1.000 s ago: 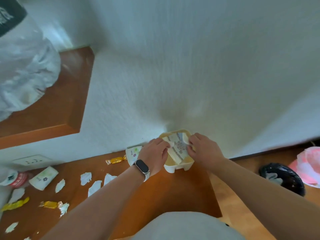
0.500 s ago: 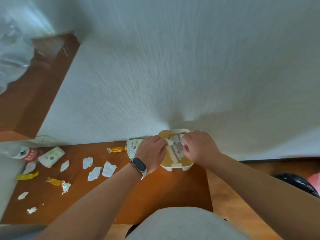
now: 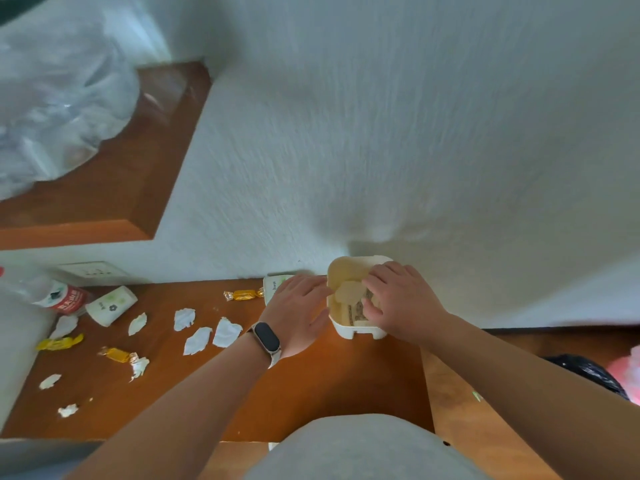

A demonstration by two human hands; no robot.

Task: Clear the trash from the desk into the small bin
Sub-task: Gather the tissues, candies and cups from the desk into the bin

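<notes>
We see a small cream-white plastic bin (image 3: 360, 332) with a square mouth standing at the back right corner of the brown wooden table (image 3: 311, 386), against the white textured wall (image 3: 381, 133). Our right hand (image 3: 398, 303) reaches into the bin from the right, fingers bent down onto a printed paper wrapper (image 3: 356, 311) lying inside; whether it pinches the paper or only presses on it, we cannot tell. Our left hand (image 3: 298, 313), with a dark band watch (image 3: 266, 341) on the wrist, lies open with fingers spread, its fingertips touching the bin's left wall.

Just behind the left hand a white flat packet with green print (image 3: 273, 285) rests against the wall, and beside it lies a gold-wrapped candy (image 3: 242, 294). Farther left, torn white paper scraps (image 3: 207, 330) are scattered over the table, along with a second gold candy wrapper (image 3: 116, 355), a yellow wrapper (image 3: 59, 342), a white paper cup with a flower print (image 3: 110, 306) on its side, and a clear bottle with a red label (image 3: 65, 299) near the left edge. All of this trash lies well apart from the bin.
</notes>
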